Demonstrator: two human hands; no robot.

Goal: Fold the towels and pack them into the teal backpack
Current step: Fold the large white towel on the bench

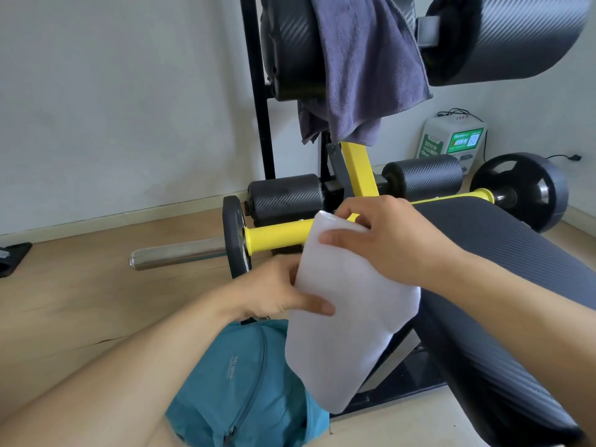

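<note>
Both hands' grip: white towel (342,317) above teal backpack (245,382).

We see a plain pale wall (113,91) meeting a light wooden floor (80,301); a black-and-yellow weight bench (516,269) fills the right. A green-and-white box (451,140) stands against the wall.

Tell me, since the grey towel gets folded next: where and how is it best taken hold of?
Probably by its lower hanging edge. The grey towel is draped over a black padded roller high on the gym machine, with both ends hanging loose below the padding. Reach up from below and in front, pinch a bottom corner near the yellow bar, and lift it off the roller.
</note>
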